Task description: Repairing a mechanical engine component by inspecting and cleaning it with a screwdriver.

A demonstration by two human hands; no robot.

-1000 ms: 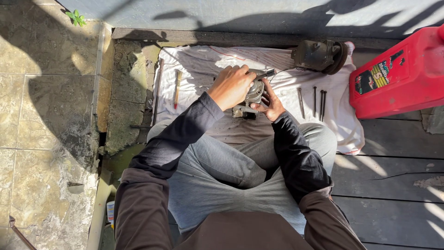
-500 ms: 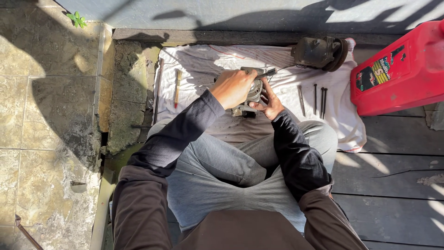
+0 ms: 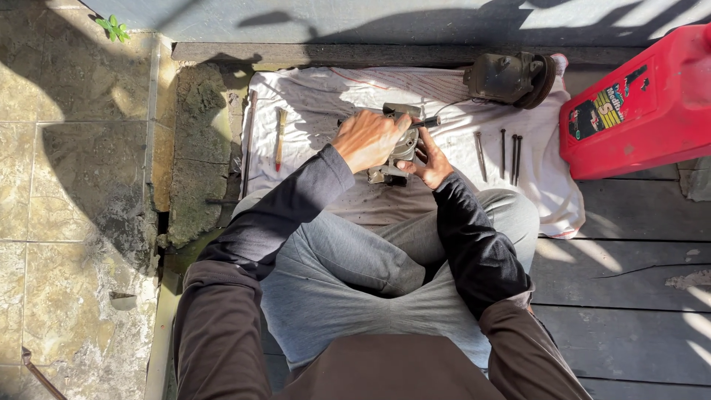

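Metal part [image 3: 404,144] (grey) — between left hand [image 3: 368,139], right hand [image 3: 429,163].

Dull grey metal part [image 3: 404,144] between both hands; under them matt white cloth [image 3: 326,96]; right, glossy red plastic can [image 3: 637,104] on weathered planks [image 3: 629,296].

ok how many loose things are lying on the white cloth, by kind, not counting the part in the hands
Long metal bolts: 4
Wooden-handled brush: 1
Dark metal engine part, at the cloth's far edge: 1
Total: 6
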